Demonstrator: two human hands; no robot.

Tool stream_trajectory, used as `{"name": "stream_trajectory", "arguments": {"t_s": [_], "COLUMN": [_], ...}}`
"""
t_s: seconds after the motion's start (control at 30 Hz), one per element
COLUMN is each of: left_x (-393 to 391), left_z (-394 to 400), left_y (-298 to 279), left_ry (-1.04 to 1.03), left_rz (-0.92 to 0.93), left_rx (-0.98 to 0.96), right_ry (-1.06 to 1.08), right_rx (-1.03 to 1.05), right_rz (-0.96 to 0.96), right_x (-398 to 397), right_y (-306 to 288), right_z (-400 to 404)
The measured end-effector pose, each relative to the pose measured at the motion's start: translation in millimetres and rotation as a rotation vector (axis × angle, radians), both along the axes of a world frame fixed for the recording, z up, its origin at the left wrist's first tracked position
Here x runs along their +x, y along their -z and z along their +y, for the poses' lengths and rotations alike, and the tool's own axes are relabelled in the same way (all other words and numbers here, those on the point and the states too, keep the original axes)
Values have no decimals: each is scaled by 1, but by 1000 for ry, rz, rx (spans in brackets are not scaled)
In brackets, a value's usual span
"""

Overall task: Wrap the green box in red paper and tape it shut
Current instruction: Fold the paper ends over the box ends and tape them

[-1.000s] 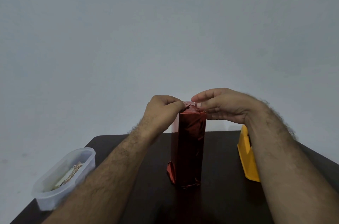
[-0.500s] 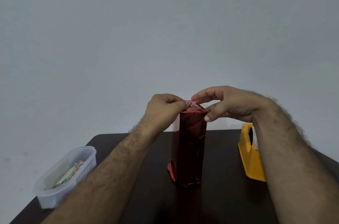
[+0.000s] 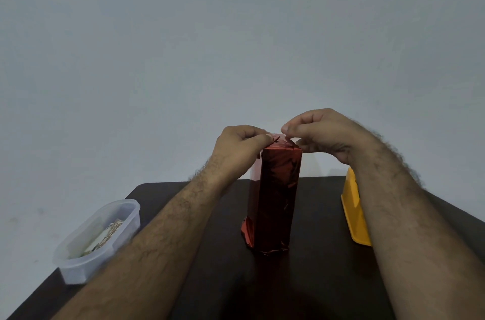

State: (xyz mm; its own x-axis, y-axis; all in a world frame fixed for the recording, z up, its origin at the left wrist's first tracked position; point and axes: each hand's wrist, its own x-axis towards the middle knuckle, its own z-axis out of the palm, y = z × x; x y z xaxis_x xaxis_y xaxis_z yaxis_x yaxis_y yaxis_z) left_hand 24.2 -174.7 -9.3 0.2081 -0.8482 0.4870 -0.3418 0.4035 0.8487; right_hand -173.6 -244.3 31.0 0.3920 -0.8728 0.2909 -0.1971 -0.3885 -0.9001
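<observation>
I see the red-wrapped box (image 3: 275,196) upright on the bench (image 3: 210,254). My right hand (image 3: 325,136) has curled tighter since a moment ago, fingers pinching the top flap; left hand (image 3: 238,149) still pinches the paper's other side.

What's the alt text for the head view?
Both hands, left hand and right hand, pinch the folded red paper atop an upright wrapped box on a dark table. A clear plastic tub sits left, a yellow tape dispenser right.

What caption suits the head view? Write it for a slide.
Both hands, left hand and right hand, pinch red paper flaps atop the upright wrapped box.
</observation>
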Motion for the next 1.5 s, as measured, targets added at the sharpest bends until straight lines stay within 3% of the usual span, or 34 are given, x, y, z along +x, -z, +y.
{"name": "stream_trajectory", "arguments": {"t_s": [0.77, 1.23, 1.5], "left_x": [15, 5, -10], "left_z": [-2, 8, 9], "left_y": [-2, -9, -2], "left_ry": [33, -86, -47], "left_rz": [52, -266, -47], "left_rx": [44, 12, -6], "right_ry": [212, 201, 175], "right_rx": [-91, -52, 7], "right_rz": [-31, -7, -10], "right_x": [50, 40, 43], "right_y": [19, 10, 13], "right_z": [-3, 3, -3]}}
